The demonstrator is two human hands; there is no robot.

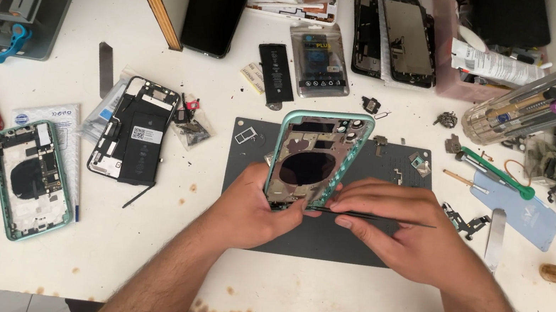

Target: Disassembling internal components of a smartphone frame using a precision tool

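Grip, left hand (258,210): fingers wrapped around the lower edge of a green phone housing (317,155), propping it tilted above the dark work mat (324,237).
Grip, right hand (401,229): fingertips pinched on thin black tweezers (373,218), tip at the housing's bottom edge.
Nearby: second green housing (32,177) far left; screwdriver rack (535,104) upper right.

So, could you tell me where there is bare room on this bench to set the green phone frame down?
Bare tabletop runs along the near edge below the dark mat, and between the green housing and left hand. Crowded: the back edge and right side around the screwdriver holder.
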